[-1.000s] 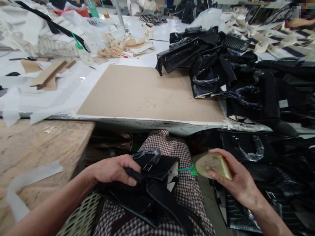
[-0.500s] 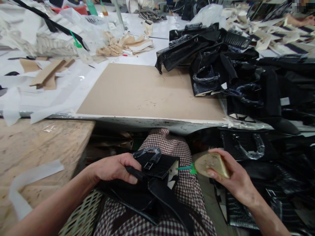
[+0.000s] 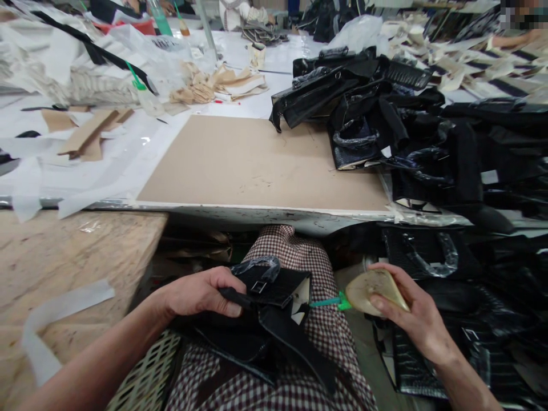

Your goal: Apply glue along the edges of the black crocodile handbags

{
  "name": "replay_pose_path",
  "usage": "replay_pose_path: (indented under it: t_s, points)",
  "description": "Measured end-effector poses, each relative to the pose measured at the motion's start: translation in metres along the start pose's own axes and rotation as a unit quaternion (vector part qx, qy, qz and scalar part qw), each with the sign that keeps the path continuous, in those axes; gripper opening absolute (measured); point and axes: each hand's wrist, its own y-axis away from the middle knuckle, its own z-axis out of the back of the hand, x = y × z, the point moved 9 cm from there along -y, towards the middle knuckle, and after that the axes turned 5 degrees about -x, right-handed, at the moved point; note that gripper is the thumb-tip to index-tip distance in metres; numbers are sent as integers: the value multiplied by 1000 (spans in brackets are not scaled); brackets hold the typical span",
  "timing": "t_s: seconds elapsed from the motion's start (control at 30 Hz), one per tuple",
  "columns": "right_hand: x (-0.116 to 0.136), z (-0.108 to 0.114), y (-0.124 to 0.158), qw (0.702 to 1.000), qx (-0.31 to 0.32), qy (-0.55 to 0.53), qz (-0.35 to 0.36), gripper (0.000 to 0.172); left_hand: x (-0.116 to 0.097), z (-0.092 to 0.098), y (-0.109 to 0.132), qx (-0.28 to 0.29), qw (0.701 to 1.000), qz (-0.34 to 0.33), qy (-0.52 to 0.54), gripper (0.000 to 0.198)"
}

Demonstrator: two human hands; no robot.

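A black handbag [image 3: 280, 288] with a plastic-wrapped handle and a buckle lies across my lap on a checked apron [image 3: 278, 245]. My left hand [image 3: 214, 291] grips its black edge, thumb on top. A long black flap [image 3: 295, 342] hangs from the bag toward me. In my right hand [image 3: 406, 302] is a yellowish squeeze bottle [image 3: 377, 291], tilted on its side. Its green nozzle [image 3: 327, 301] points left, with the tip close to the pale lining at the bag's open side; whether it touches, I cannot tell.
A brown board [image 3: 265, 165] lies on the white table ahead. Black bags [image 3: 363, 108] are heaped at its right, and more bags [image 3: 432, 337] stand low on my right. A wooden surface [image 3: 77, 257] with a white strip is at left. Another person's arm shows far right.
My right hand has drawn the bottle slightly right and down, so its nozzle sits a little further from the bag. My left hand keeps its hold on the handbag.
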Motion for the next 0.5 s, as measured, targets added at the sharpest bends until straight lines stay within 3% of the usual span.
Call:
replay_pose_path:
  t_s: [0.1, 0.2, 0.3, 0.37, 0.43, 0.5]
  points:
    - [-9, 7, 7, 980, -48, -191, -40, 50, 0, 8, 8, -67, 997, 7, 49, 41]
    - [-6, 8, 17, 929, -98, -353, -47, 43, 2, 26, 23, -214, 964, 32, 153, 36]
    - [2, -6, 27, 895, -100, -429, -75, 51, -7, 49, 49, -411, 873, 0, 261, 32]
    - [10, -21, 32, 885, -73, -453, -84, 57, -23, 56, 65, -501, 804, -67, 312, 25]
    - [21, -36, 36, 877, -46, -473, -70, 60, -42, 55, 76, -538, 748, -145, 360, 22]
    - [32, -51, 39, 864, -30, -500, -48, 61, -55, 49, 80, -534, 709, -202, 415, 23]
